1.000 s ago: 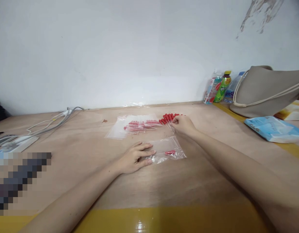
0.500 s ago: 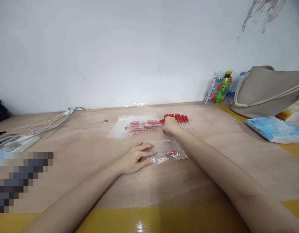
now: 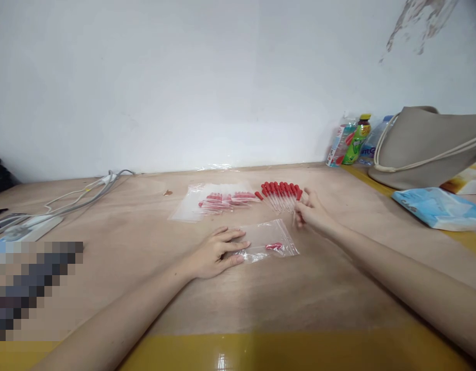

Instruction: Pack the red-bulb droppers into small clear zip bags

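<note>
"So, which step are you on?"

"Lining up droppers, I'd judge, with bagging to follow. My right hand (image 3: 310,210) is at the outer end of a fanned row of red-topped droppers (image 3: 277,188), and its thumb and forefinger look pinched on one dropper (image 3: 299,195), red top up. Its other fingers are loosely parted, some hidden."

"And the left?"

"My left hand (image 3: 214,252) lies palm down, fingers spread, the tips on the near end of a clear zip bag (image 3: 261,234) flat on the table (image 3: 106,288). Inside, ahead of those fingertips and toward the zip, sits a red piece (image 3: 274,246). Beyond that hand are overlapping bags (image 3: 185,206) with more red tops showing through."

"What does the next move call for?"

"Probably a light release, so the pinched one settles beside its neighbours without knocking them. For bagging, my left hand would have to help part the zip; I can't tell whether it's open."

"How are your arms?"

"Left forearm (image 3: 133,309) low and angled inward; right forearm (image 3: 388,268) slanting in from the other side, its hand reaching farther forward."
</note>
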Tool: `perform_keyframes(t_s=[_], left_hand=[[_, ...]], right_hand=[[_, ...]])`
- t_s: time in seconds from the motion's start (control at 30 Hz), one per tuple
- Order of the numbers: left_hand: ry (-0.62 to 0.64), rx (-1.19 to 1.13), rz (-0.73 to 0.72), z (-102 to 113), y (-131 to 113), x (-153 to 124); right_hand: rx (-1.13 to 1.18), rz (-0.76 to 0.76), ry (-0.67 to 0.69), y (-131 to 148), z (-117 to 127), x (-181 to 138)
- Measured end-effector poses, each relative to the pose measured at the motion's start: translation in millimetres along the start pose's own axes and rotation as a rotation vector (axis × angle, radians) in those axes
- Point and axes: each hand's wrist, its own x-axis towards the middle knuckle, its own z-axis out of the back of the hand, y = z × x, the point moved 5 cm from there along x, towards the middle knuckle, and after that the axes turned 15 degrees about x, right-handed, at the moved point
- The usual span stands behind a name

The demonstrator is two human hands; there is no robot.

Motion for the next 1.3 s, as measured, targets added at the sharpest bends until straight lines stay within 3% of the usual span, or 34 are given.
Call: perform_keyframes(t_s=[0.1, 0.23, 0.43, 0.57, 0.8, 1.03, 1.3], left_hand=[[0.0, 0.002, -0.002, 0, 0, 0], [-0.003, -0.004, -0.004, 0, 0, 1], [0.009, -0.019, -0.003, -1, 1, 0], [0.012, -0.001, -0.001, -1, 1, 0], [-0.026, -0.012, 0.02, 2, -1, 0], [-0.016, -0.01, 0.026, 2, -1, 2], [-0.021, -0.004, 0.034, 2, -2, 1]], right_hand=[[0.177, -0.021, -0.1, -12, 14, -12], [0.278, 0.007, -0.142, -17, 6, -21], [0.398, -0.009, -0.059, -21, -6, -30], [0.44, -0.105, 0.063, -23, -2, -38], [0.192, -0.154, 0.248, -21, 5, -38], [-0.015, -0.053, 0.357, -16, -7, -38], [-0.002, -0.062, 0.441, -16, -24, -41]])
